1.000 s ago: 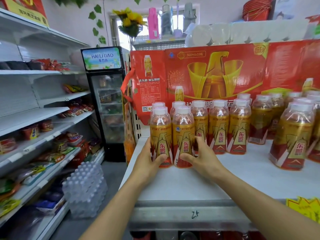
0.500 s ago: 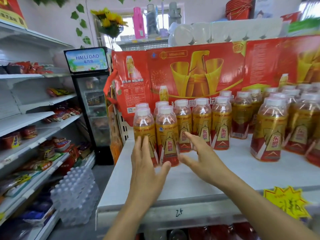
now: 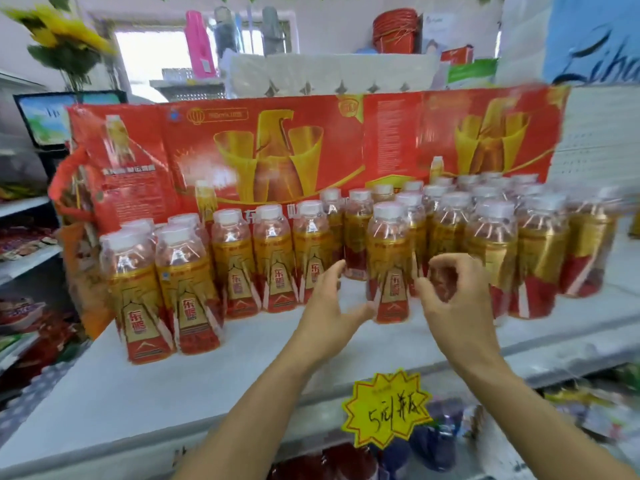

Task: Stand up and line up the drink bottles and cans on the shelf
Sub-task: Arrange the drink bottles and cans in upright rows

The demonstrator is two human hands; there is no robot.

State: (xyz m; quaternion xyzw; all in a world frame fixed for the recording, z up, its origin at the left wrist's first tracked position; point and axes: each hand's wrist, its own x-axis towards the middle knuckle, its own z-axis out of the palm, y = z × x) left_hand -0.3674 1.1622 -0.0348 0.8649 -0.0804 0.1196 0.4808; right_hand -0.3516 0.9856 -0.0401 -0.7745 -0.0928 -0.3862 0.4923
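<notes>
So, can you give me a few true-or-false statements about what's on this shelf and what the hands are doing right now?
1. Every drink bottle in view stands upright. True.
2. The left hand holds a bottle lifted off the shelf. False: it is open beside a standing bottle and lifts nothing.
3. A yellow starburst price tag hangs at the shelf's front edge. True.
4. The bottles have blue caps. False: the caps are white.
5. The right hand lies flat on the shelf. False: its fingers are curled, raised near the bottles.
</notes>
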